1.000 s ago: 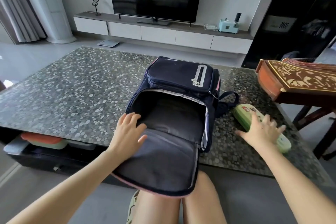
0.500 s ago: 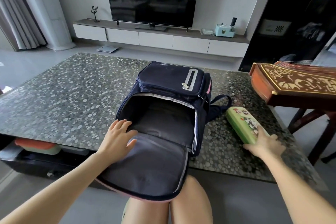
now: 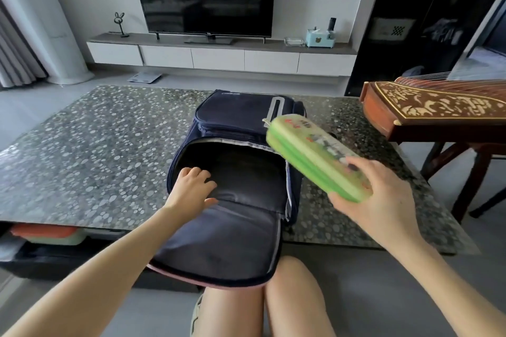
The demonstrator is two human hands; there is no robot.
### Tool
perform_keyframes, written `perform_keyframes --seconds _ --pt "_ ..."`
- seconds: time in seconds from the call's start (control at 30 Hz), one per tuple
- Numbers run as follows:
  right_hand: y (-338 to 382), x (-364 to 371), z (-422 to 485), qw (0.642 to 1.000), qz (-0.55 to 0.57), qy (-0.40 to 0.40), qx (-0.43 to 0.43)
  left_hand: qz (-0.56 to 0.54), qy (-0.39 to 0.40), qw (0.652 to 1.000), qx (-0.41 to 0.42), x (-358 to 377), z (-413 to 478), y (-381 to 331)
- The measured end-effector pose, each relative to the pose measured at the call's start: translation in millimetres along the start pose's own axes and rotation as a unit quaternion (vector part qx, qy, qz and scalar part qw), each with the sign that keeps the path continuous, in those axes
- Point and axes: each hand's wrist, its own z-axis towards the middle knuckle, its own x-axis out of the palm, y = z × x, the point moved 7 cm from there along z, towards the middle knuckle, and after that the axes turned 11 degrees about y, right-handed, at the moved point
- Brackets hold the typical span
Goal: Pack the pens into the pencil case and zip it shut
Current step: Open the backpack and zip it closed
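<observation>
One pencil case (image 3: 309, 156), one backpack (image 3: 235, 112), two hands (image 3: 191, 189) (image 3: 383, 197)

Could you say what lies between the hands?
Head view: the navy backpack, compartment open, lies between left hand and right hand, which holds the green pencil case.

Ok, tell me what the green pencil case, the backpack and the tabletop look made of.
Pencil case: likely moulded hard shell, smooth printed skin; it keeps its shape held by one end. Backpack: navy woven fabric, matte, its flap sags. Tabletop: glossy, pebble-patterned, perhaps stone or glass; reflections show.
</observation>
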Motion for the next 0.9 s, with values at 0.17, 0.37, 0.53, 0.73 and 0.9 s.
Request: perform_keyframes --seconds 0.17,0.37,0.53,0.73,0.9 --pt "88.4 26.3 -25.6 0.979 -0.140 0.047 -0.138 -0.153 -0.067 0.979 -0.113 -3.6 -12.0 44.3" --pt "110.4 128.2 -2.4 0.966 -0.165 0.164 -0.114 -0.290 -0.173 0.940 0.049 -31.9 -40.3 27.7" --pt "124.9 173.3 26.1 0.932 -0.184 0.261 -0.168 -0.147 -0.002 0.981 0.128 15.8 -29.6 -0.9" --pt "129.6 193.5 92.8 0.902 -0.308 0.284 -0.104 -0.108 0.030 0.988 0.103 19.2 -13.5 -3.3" --pt "128.0 235.3 119.9 0.887 -0.330 0.318 -0.047 -0.095 0.007 0.991 0.095 23.8 -17.1 -3.6"
